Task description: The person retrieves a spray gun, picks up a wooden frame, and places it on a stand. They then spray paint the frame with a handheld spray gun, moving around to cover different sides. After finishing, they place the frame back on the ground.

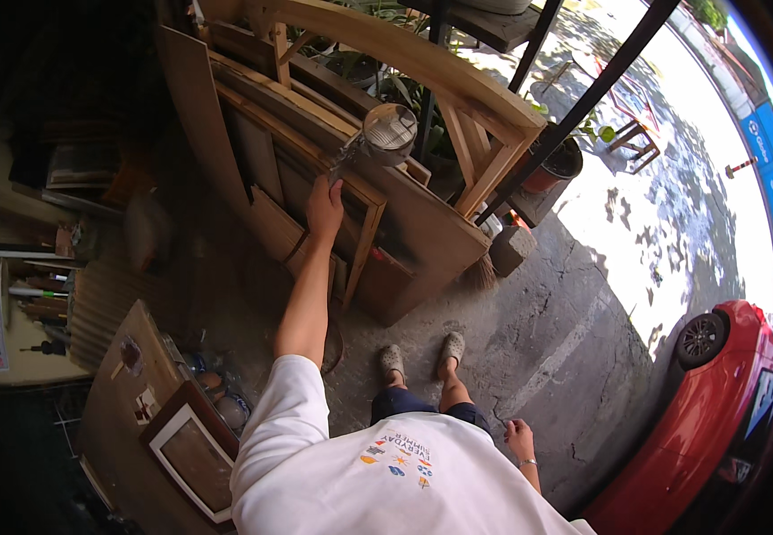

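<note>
The left hand [325, 207] grips one round lamp [390, 135] by its bracket [344, 158], over several leaning boards [431, 234]. One right hand [520, 439] hangs bent-fingered; its grip I cannot tell. Two clogs [391, 360], one red car [685, 428].

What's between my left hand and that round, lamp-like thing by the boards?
In the head view, a narrow metal-looking piece spans it, held at one end by your left hand, with the round, lamp-like thing at the other.
</note>
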`<action>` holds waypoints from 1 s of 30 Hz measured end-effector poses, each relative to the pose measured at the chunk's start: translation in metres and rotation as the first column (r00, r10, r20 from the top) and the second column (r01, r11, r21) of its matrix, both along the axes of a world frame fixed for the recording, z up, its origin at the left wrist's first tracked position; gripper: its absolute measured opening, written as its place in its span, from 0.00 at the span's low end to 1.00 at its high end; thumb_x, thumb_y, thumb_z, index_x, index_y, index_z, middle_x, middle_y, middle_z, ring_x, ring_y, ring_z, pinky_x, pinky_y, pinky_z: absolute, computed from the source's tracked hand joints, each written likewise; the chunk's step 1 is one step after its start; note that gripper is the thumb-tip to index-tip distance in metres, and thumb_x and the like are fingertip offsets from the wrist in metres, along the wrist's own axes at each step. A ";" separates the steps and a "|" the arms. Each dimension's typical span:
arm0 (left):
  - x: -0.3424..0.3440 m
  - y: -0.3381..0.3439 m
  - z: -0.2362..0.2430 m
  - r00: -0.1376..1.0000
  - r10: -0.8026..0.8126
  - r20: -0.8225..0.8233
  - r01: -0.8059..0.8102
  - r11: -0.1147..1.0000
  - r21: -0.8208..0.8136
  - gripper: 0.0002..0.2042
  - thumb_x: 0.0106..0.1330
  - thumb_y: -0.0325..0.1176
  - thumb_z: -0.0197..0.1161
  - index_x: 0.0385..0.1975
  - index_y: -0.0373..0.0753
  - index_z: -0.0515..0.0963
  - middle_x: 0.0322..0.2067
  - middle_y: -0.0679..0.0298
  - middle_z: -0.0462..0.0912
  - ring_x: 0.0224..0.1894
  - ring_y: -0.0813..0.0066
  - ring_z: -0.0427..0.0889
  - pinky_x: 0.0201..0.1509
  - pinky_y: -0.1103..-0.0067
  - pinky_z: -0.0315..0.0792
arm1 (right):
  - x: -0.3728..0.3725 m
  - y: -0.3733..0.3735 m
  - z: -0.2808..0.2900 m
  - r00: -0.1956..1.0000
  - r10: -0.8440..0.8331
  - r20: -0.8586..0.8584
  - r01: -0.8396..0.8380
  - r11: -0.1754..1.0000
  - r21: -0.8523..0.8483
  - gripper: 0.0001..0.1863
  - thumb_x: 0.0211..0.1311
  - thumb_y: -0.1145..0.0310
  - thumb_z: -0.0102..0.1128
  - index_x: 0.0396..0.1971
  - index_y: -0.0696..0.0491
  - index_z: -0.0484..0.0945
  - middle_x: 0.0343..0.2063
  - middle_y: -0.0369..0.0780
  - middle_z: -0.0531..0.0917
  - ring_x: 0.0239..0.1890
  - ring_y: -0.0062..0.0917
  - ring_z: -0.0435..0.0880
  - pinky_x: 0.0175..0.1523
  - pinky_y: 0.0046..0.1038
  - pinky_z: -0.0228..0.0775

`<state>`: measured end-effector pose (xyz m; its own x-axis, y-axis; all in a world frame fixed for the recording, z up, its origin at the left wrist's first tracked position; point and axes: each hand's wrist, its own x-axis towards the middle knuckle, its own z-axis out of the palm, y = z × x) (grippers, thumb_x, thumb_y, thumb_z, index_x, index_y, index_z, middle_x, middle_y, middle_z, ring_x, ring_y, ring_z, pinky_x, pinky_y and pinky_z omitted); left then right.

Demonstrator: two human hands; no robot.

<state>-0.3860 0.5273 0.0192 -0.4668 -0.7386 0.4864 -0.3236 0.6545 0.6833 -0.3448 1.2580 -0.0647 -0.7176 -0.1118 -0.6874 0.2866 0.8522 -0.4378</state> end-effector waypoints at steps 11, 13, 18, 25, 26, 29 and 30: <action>0.048 0.121 0.098 0.975 -0.213 -0.067 0.214 0.977 0.012 0.08 0.73 0.33 0.57 0.41 0.33 0.74 0.31 0.52 0.82 0.32 0.50 0.82 0.36 0.66 0.74 | 0.004 -0.185 0.141 0.910 -0.074 -0.408 -0.105 0.910 -0.401 0.23 0.67 0.66 0.62 0.58 0.57 0.67 0.31 0.42 0.82 0.29 0.28 0.84 0.35 0.26 0.75; 0.049 0.179 0.114 0.966 -0.255 -0.042 0.257 0.964 0.066 0.08 0.74 0.33 0.57 0.40 0.33 0.74 0.31 0.53 0.82 0.32 0.52 0.83 0.36 0.68 0.75 | -0.015 -0.226 0.175 0.901 -0.070 -0.428 -0.212 0.790 -0.575 0.33 0.65 0.63 0.66 0.64 0.56 0.61 0.46 0.46 0.81 0.34 0.27 0.85 0.35 0.23 0.77; 0.045 0.324 0.137 0.936 -0.347 -0.060 0.351 0.905 0.240 0.09 0.72 0.34 0.59 0.41 0.33 0.74 0.33 0.54 0.82 0.34 0.56 0.84 0.37 0.72 0.75 | -0.049 -0.262 0.253 0.791 -0.175 -0.586 -0.400 0.577 -0.712 0.44 0.62 0.62 0.69 0.70 0.57 0.51 0.56 0.50 0.74 0.44 0.29 0.84 0.39 0.29 0.79; 0.007 0.538 0.117 0.830 -0.523 -0.196 0.557 0.748 0.361 0.17 0.64 0.33 0.68 0.45 0.33 0.68 0.36 0.55 0.82 0.39 0.59 0.84 0.43 0.70 0.75 | -0.092 -0.122 0.266 0.874 -0.312 -0.374 -0.092 0.648 -0.756 0.39 0.64 0.64 0.67 0.64 0.59 0.51 0.43 0.48 0.77 0.41 0.25 0.83 0.41 0.29 0.76; -0.002 0.571 0.119 0.814 -0.554 -0.172 0.579 0.756 0.306 0.19 0.63 0.32 0.69 0.45 0.33 0.67 0.36 0.55 0.82 0.40 0.58 0.84 0.44 0.70 0.75 | -0.101 -0.093 0.259 0.855 -0.341 -0.392 -0.070 0.672 -0.737 0.37 0.64 0.64 0.67 0.62 0.59 0.52 0.40 0.48 0.77 0.40 0.24 0.82 0.40 0.29 0.75; -0.026 0.667 0.113 0.771 -0.601 -0.210 0.636 0.720 0.277 0.28 0.61 0.32 0.71 0.52 0.32 0.60 0.45 0.49 0.78 0.46 0.57 0.83 0.48 0.69 0.75 | -0.128 -0.009 0.256 0.711 -0.375 -0.595 -0.095 0.787 -0.609 0.33 0.64 0.66 0.66 0.60 0.59 0.55 0.39 0.48 0.79 0.31 0.27 0.83 0.33 0.29 0.74; -0.036 0.697 0.107 0.757 -0.608 -0.239 0.653 0.714 0.253 0.29 0.61 0.32 0.71 0.53 0.31 0.58 0.47 0.47 0.77 0.47 0.56 0.82 0.49 0.68 0.74 | -0.139 0.017 0.257 0.639 -0.362 -0.679 -0.109 0.832 -0.545 0.32 0.64 0.66 0.66 0.60 0.58 0.55 0.39 0.48 0.79 0.30 0.28 0.83 0.32 0.29 0.74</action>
<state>-0.4222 1.2243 0.1261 -0.8272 -0.4129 0.3811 0.1940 0.4265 0.8834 -0.4840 1.2750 0.1925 -0.9698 -0.1233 0.2103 -0.2430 0.4205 -0.8741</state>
